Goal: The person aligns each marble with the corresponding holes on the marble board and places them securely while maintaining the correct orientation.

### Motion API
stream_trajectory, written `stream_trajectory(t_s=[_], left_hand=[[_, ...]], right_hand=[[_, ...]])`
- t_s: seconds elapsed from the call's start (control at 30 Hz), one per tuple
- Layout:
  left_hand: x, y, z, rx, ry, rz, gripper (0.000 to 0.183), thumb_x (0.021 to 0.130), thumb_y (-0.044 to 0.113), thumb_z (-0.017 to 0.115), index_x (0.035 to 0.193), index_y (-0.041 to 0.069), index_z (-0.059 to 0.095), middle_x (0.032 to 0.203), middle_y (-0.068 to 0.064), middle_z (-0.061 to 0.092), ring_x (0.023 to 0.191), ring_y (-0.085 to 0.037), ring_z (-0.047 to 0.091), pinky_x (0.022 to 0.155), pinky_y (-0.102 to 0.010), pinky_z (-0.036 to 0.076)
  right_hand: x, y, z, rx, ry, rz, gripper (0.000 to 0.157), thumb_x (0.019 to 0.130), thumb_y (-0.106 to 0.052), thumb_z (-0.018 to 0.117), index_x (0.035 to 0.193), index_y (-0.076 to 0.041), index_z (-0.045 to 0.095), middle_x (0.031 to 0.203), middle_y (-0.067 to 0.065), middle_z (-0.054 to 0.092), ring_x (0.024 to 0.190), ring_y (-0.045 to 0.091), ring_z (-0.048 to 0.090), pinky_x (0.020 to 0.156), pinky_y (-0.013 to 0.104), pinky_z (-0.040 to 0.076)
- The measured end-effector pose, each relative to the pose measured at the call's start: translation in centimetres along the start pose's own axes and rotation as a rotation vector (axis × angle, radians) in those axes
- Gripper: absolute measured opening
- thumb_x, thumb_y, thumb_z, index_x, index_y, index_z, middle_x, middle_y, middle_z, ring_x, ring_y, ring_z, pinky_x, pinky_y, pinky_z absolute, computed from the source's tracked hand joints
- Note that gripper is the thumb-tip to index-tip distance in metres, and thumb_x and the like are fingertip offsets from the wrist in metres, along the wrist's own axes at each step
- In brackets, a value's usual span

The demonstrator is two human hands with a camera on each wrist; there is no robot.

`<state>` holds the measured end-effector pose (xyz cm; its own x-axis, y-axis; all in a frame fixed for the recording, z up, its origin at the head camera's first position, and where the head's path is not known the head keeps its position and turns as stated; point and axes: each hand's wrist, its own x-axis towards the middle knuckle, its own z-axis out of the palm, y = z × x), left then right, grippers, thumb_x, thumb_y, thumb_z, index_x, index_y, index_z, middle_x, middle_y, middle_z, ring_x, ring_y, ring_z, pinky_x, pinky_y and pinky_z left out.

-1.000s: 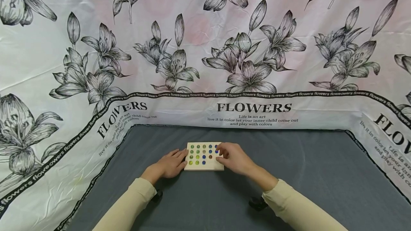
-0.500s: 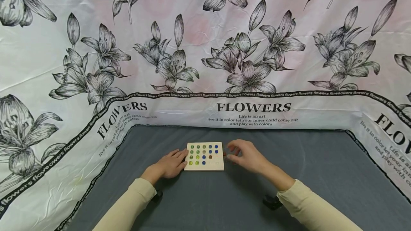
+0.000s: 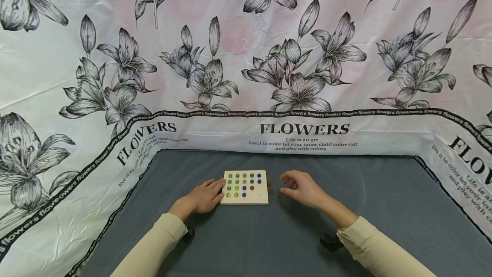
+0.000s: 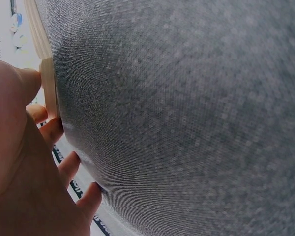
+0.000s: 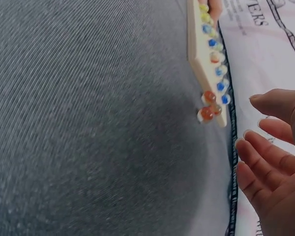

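Observation:
A pale wooden board (image 3: pixel 251 201) lies on the grey cloth, with rows of green, yellow and blue marbles and one reddish-brown marble (image 3: pixel 251 188) in it. Its lower right part shows faint bare hollows. My left hand (image 3: pixel 204 195) rests at the board's left side, fingers extended; in the left wrist view the thumb (image 4: pixel 29 84) touches the board's edge. To the right of the board lie a few loose marbles, among them an orange marble (image 5: pixel 205 114). Beside them is my right hand (image 3: pixel 304 188), thumb and fingers apart with no marble visible between them.
Grey cloth (image 3: pixel 246 243) covers the table. Behind it hangs a white cloth (image 3: pixel 215 134) printed with flowers and lettering. A dark device (image 3: pixel 331 242) is on the right wrist and another (image 3: pixel 188 235) on the left.
My right hand has left the board's right edge and moved right, uncovering the blue marbles there and the loose marbles beside the board. The left hand has stayed in place.

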<state>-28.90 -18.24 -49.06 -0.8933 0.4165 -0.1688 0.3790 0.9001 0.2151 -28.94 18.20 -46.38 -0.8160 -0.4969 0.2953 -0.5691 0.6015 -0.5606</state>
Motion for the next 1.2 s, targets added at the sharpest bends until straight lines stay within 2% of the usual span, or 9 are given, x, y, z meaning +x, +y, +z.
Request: stream_trajectory(t_s=[0.43, 0.63, 0.97, 1.2], left_hand=[[-0.5, 0.6, -0.6, 0.001, -0.007, -0.002, 0.058, 0.113, 0.036, 0.035, 0.165, 0.012, 0.024, 0.17, -0.008, 0.023, 0.156, -0.036, 0.019, 0.122, -0.06, 0.022], [-0.9, 1.2, -1.2, -0.004, -0.019, -0.007, 0.058, 0.113, 0.034, 0.036, 0.164, 0.01, 0.025, 0.169, -0.01, 0.024, 0.155, -0.036, 0.019, 0.122, -0.059, 0.022], [-0.9, 1.1, -1.0, -0.025, -0.003, 0.008, 0.058, 0.113, 0.036, 0.035, 0.164, 0.009, 0.025, 0.169, -0.012, 0.024, 0.155, -0.039, 0.02, 0.121, -0.061, 0.023], [-0.7, 0.8, -0.7, -0.006, -0.008, -0.001, 0.058, 0.113, 0.037, 0.034, 0.165, 0.013, 0.024, 0.17, -0.008, 0.022, 0.156, -0.035, 0.019, 0.122, -0.06, 0.023]], right_hand=[[-0.1, 1.9, 0.2, 0.069, -0.089, 0.077, 0.035, 0.093, -0.013, 0.076, 0.124, 0.0, 0.067, 0.11, 0.011, 0.068, 0.085, 0.014, 0.061, 0.065, 0.031, 0.051], [0.1, 2.4, 0.5, 0.094, -0.121, 0.061, 0.032, 0.092, -0.015, 0.077, 0.118, 0.001, 0.069, 0.101, 0.007, 0.07, 0.084, 0.014, 0.063, 0.065, 0.029, 0.052], [0.5, 2.3, 0.9, 0.138, -0.16, 0.073, 0.024, 0.091, -0.015, 0.078, 0.108, 0.0, 0.072, 0.091, 0.002, 0.069, 0.077, 0.014, 0.063, 0.062, 0.027, 0.053], [0.7, 2.2, 1.1, 0.11, -0.149, 0.057, 0.019, 0.09, -0.014, 0.079, 0.103, -0.001, 0.074, 0.087, 0.0, 0.069, 0.073, 0.011, 0.063, 0.062, 0.026, 0.052]])
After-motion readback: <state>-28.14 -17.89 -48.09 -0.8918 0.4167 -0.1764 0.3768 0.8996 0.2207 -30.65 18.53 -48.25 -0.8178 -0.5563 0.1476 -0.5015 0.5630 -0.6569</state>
